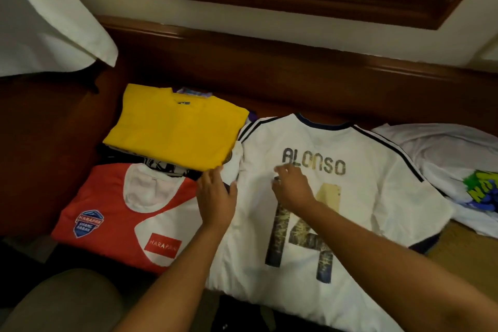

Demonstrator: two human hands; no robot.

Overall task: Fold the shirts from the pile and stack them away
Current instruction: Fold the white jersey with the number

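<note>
A white jersey [336, 197] lies spread out flat, back side up, with "ALONSO" and a big 14 on it. The left hand [217, 198] has straight fingers and rests on the jersey's left edge, where the sleeve looks tucked in already. The right hand [292, 187] sits on the middle of the jersey with fingers bent, maybe pinching the cloth (I cannot tell for sure). Folded shirts wait just to the left: a yellow shirt [175, 129] on a stack, and a red and white shirt [121, 213] nearer. More white shirts [455, 159] lie bunched on the right. If the left hand bumps the yellow shirt, that stack could slide. The slippery jersey could also come unfolded.
</note>
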